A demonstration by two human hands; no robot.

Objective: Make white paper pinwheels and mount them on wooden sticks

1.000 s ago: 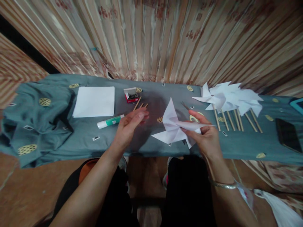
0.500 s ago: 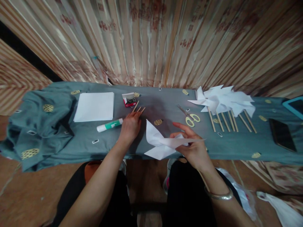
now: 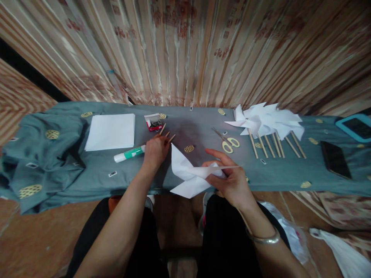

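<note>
My left hand (image 3: 156, 151) is on the tabletop, fingers curled down over a few thin wooden sticks (image 3: 172, 138). Their far ends stick out past the knuckles, and the near ends are hidden under the hand. My right hand (image 3: 227, 173) holds a folded white paper pinwheel (image 3: 188, 186) by its right side, just over the table's front edge. The thumb and fingers close on the paper while the index finger stretches out above it. A glue stick (image 3: 130, 153) with a green label lies beside my left hand.
Behind the left hand stands an open red box of small pins (image 3: 153, 123). A stack of white paper (image 3: 111, 133) lies left. Scissors (image 3: 227, 143), several finished pinwheels on sticks (image 3: 269, 121), a dark phone (image 3: 336, 159) and a blue-framed tablet (image 3: 358, 127) lie right.
The whole view has shifted slightly, so the table things appear further left. My left hand stays over the sticks, and my right hand still holds the pinwheel.
</note>
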